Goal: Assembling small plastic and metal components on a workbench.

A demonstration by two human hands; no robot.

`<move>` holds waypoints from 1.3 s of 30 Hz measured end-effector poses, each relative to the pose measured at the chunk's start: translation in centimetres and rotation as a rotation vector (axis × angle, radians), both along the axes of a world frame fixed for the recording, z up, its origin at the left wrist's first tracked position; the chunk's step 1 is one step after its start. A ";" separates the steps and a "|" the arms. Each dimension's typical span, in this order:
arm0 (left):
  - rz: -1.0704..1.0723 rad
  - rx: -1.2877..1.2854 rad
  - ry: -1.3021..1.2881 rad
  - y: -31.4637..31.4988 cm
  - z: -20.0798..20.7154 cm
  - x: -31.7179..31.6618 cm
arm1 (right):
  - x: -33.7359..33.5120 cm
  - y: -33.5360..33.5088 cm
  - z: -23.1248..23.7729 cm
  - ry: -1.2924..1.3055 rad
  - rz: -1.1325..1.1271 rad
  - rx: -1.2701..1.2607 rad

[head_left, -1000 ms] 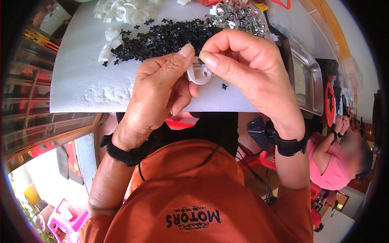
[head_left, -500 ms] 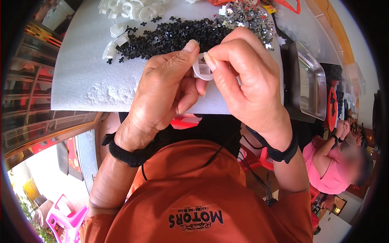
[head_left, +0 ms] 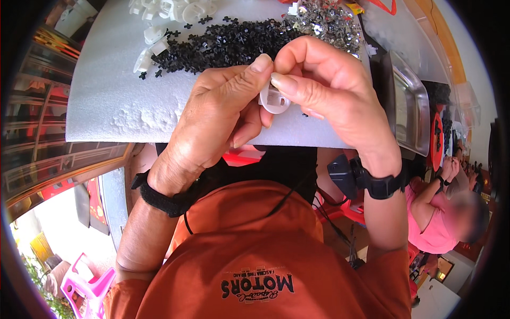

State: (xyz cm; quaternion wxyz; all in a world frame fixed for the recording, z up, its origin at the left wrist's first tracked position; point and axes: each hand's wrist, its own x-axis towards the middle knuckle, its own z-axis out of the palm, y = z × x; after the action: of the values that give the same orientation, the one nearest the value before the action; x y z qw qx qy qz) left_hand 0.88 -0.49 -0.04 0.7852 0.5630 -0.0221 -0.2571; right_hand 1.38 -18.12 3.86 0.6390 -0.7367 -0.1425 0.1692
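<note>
A small white rounded plastic part [head_left: 275,102] with a square recess is pinched in front of me, above the near side of the foam-like white board [head_left: 106,111]. My left hand [head_left: 220,103] grips it from the left, thumb on top and fingers curled beneath. From the right, my right hand [head_left: 337,87] closes on its upper edge with thumb and forefinger. Whether a smaller piece sits between those fingertips is hidden. Just beyond both hands lies a long heap of small black cross-shaped pieces [head_left: 223,48].
Loose white plastic parts [head_left: 175,9] lie at the far left, shiny metal pieces [head_left: 332,24] at the far right. A metal tray [head_left: 409,106] stands right of the board. Farther right sits a person in pink [head_left: 433,223]. A pink plastic stool [head_left: 87,284] is at lower left.
My right hand has rolled outward, its wrist shifting right, with thumb and forefinger still at the part. The white part has moved slightly right and tilted, showing its recess more.
</note>
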 end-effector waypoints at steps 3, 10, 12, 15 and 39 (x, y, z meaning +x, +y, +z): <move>-0.030 0.018 -0.021 0.2 0.0 0.1 | 0.4 -0.6 -0.3 0.166 0.056 0.097; 0.007 0.034 -0.012 0.1 -0.1 0.0 | 0.2 0.1 -0.1 0.178 0.044 0.087; 0.004 0.021 -0.005 0.2 -0.1 0.1 | 0.2 0.2 -0.2 0.168 0.036 0.070; 0.007 -0.007 0.015 -0.1 0.1 0.1 | 0.2 0.1 -0.2 0.168 0.045 0.066; -0.058 -0.036 -0.136 -0.3 -0.6 -0.6 | -3.1 -1.0 -0.8 -0.177 -0.200 -0.307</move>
State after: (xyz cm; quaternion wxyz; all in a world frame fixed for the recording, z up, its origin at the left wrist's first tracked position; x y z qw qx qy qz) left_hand 0.26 -0.83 -0.65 0.7842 0.5639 -0.0963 -0.2404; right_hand -1.71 -19.14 3.06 0.5178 -0.8479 -0.0967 0.0594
